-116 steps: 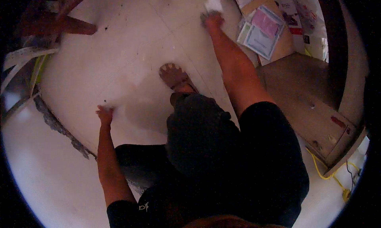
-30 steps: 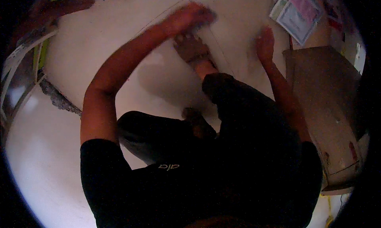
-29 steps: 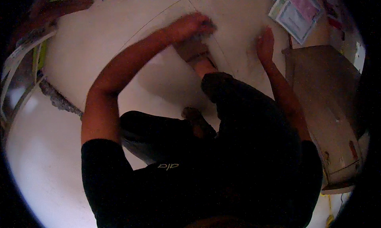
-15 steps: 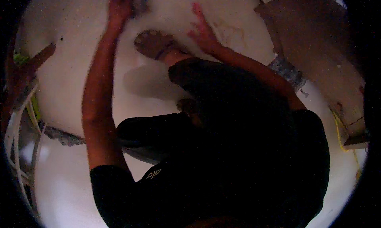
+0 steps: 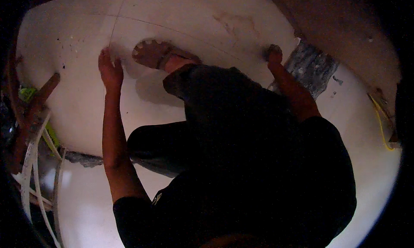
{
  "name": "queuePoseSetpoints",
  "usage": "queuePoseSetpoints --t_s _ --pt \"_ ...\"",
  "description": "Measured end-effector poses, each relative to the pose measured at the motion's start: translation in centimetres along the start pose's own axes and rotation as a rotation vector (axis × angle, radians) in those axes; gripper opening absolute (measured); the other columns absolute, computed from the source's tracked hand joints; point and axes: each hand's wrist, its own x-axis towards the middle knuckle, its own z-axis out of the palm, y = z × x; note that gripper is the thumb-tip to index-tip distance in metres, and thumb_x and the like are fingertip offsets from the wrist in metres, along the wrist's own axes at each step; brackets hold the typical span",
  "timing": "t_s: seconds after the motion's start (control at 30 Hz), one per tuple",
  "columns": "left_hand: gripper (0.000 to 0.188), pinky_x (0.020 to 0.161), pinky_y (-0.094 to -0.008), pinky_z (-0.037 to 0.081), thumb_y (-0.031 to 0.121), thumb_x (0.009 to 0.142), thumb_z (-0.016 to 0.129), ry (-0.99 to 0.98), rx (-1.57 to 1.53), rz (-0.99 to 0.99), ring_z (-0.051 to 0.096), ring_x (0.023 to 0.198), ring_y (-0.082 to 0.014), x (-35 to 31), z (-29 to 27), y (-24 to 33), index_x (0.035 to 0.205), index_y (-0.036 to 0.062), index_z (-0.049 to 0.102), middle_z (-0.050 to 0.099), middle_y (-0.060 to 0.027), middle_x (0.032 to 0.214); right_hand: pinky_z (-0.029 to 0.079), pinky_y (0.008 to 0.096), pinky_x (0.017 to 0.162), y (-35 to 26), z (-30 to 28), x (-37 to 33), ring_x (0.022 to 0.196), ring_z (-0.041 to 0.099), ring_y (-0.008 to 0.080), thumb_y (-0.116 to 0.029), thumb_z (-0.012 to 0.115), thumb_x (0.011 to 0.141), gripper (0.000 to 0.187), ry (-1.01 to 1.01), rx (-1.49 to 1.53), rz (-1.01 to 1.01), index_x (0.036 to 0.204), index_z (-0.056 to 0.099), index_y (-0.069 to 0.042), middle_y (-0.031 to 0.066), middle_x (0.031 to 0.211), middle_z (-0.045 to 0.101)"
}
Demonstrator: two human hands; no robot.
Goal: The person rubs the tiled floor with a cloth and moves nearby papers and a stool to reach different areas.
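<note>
My left hand (image 5: pixel 111 71) rests low over the pale floor (image 5: pixel 172 21), palm down, its fingers apart and nothing seen in them. It lies left of my sandalled foot (image 5: pixel 151 53). Farther right, my right hand (image 5: pixel 274 57) is closed, fingers curled. A small dark patch shows at its fingertips; whether that is a held thing or shadow is too dim to make out. This hand is beside a mottled grey strip (image 5: pixel 314 67) in the floor.
A large brown panel (image 5: pixel 336 23) stands at the upper right, with a yellow cord (image 5: pixel 380 123) below it. White curved bars (image 5: pixel 36 174), a brown wooden piece (image 5: pixel 41 95) and something green (image 5: pixel 28 94) crowd the left. A brownish stain (image 5: pixel 237 26) marks the floor ahead.
My left hand has come back nearer, and the greyish thing that was at it no longer shows there. My right hand has swung out to the right and closed. The view has shifted slightly.
</note>
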Motion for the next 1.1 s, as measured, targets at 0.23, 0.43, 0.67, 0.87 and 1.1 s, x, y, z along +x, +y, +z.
queuePoseSetpoints --t_s 0.23,0.43,0.67,0.87,1.1 --pt "0.071 0.113 -0.0468 0.026 0.02 0.087 0.065 -0.038 0.059 0.148 0.022 0.14 -0.0433 -1.6 3.7 -6.4 0.144 -0.0009 0.029 0.024 -0.0255 0.151 0.044 0.0436 0.085 -11.4 17.1 2.2 0.101 0.055 0.0317 -0.015 0.049 0.087 0.035 0.479 -1.164 -0.489 0.12 0.051 -0.005 0.0145 0.113 0.055" --pt "0.069 0.114 -0.045 0.025 0.022 0.088 0.064 -0.281 0.126 0.027 0.023 0.14 -0.0422 -0.2 3.3 -7.5 0.143 -0.0025 0.031 0.024 -0.0267 0.151 0.042 0.0439 0.094 -21.5 22.4 -2.8 0.116 0.043 0.0393 -0.02 0.058 0.088 0.05 -0.008 -0.266 -1.112 0.136 0.045 -0.014 0.0221 0.131 0.043" --pt "0.068 0.115 -0.0429 0.023 0.021 0.089 0.063 -0.357 0.004 0.055 0.021 0.142 -0.0373 0.2 1.7 -8.7 0.144 -0.002 0.03 0.022 -0.0278 0.151 0.047 0.0415 0.085 -9.3 8.1 -0.2 0.097 0.059 0.0308 -0.024 0.05 0.095 0.032 0.209 -0.365 -1.086 0.118 0.058 -0.003 0.0171 0.107 0.062" --pt "0.069 0.116 -0.042 0.019 0.025 0.09 0.063 -0.352 -0.016 0.024 0.018 0.143 -0.0373 0.6 2.8 -9.9 0.144 -0.0021 0.03 0.02 -0.0274 0.152 0.045 0.0421 0.081 -12.2 10.9 1.1 0.095 0.056 0.0278 -0.015 0.053 0.087 0.023 0.375 -0.534 -0.554 0.107 0.057 -0.005 0.0154 0.107 0.06" --pt "0.069 0.116 -0.043 0.02 0.024 0.089 0.064 -0.328 0.081 0.152 0.02 0.142 -0.0389 0.4 2.5 -12.3 0.142 -0.0059 0.031 0.022 -0.0282 0.151 0.041 0.0425 0.095 -22.5 19.0 -2.5 0.109 0.052 0.033 -0.016 0.053 0.087 0.028 -0.481 0.285 -0.496 0.111 0.062 -0.003 0.0187 0.115 0.057"
